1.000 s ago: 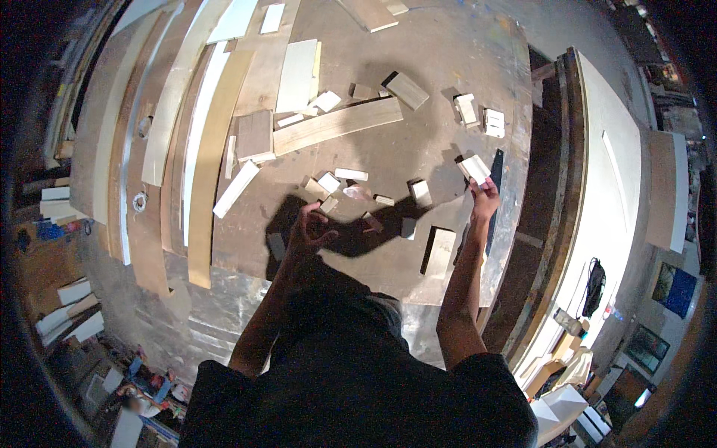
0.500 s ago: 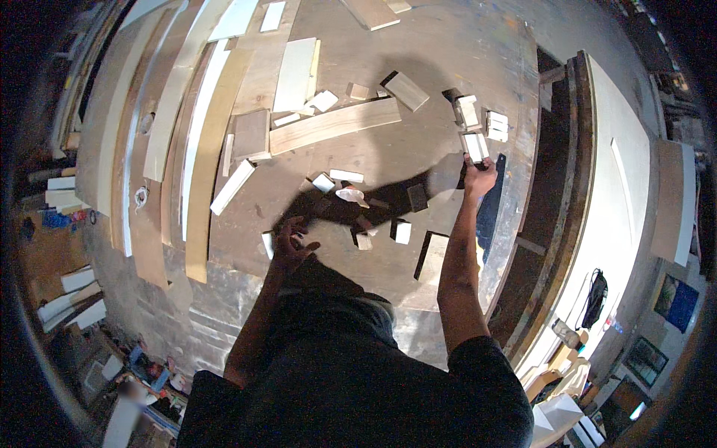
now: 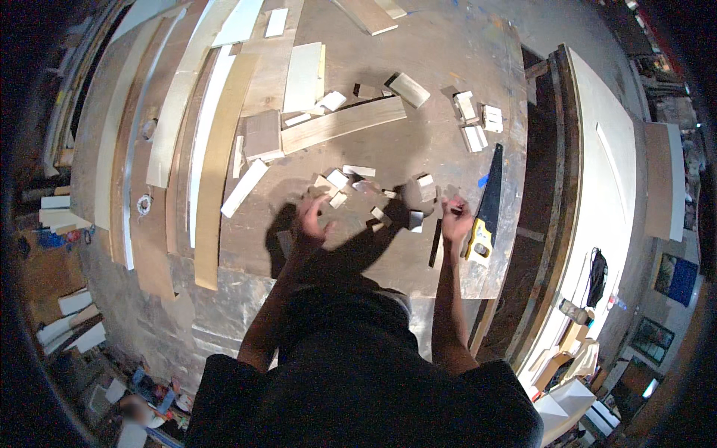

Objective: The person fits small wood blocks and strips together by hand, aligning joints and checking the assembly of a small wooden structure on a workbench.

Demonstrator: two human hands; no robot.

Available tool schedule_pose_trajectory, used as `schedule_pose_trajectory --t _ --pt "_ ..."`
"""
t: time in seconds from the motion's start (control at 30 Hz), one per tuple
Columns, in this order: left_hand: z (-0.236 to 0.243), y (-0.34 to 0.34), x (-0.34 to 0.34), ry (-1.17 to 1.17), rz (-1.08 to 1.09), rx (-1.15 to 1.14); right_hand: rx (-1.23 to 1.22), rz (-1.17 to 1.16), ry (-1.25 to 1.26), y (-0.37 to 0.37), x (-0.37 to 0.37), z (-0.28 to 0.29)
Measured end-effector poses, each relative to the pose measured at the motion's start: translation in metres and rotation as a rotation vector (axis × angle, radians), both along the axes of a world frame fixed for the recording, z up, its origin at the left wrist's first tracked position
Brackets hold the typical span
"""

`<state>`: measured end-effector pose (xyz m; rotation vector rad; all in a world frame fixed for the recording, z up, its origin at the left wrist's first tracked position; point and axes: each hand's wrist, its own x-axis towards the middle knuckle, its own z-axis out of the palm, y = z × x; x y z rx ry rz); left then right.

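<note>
My left hand is open, fingers spread and slightly bent, just left of small loose blocks on the workbench. My right hand has curled, motion-blurred fingers; whether they hold anything I cannot tell. Right of it lies a handsaw with a dark blade and yellow handle, a small blue object beside it. Above the saw sits a pale wooden block, below two others. A longer plank lies across the bench's middle, with short offcuts around it.
Long boards and strips cover the bench's left part. A stack of pale sheets with a black bundle stands to the right, beyond a dark gap. More offcuts are at far left. A person is at lower left.
My right hand has set down the pale block it held near the other blocks and moved down toward me, uncovering the saw. My left hand has shifted slightly, its fingers still apart.
</note>
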<state>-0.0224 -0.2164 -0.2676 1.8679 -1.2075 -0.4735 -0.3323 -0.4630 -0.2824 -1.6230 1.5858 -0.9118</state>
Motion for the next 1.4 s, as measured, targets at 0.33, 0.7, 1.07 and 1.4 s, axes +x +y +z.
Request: schedule_pose_trajectory --t 0.33,0.7,1.07,1.4 --pt "-0.011 -0.043 0.036 -0.428 -0.096 0.147 0.098 0.304 0.194 0.131 0.055 0.039" --pt "-0.002 -0.034 0.081 -0.405 0.07 0.207 0.209 0.527 -0.119 0.141 0.068 -0.011" --pt "-0.007 -0.031 0.092 -0.435 -0.014 0.318 0.085 0.544 0.223 0.115 0.089 0.001" --pt "-0.012 -0.098 0.057 -0.449 -0.121 0.464 -0.222 0.313 0.54 0.098 0.059 0.023"
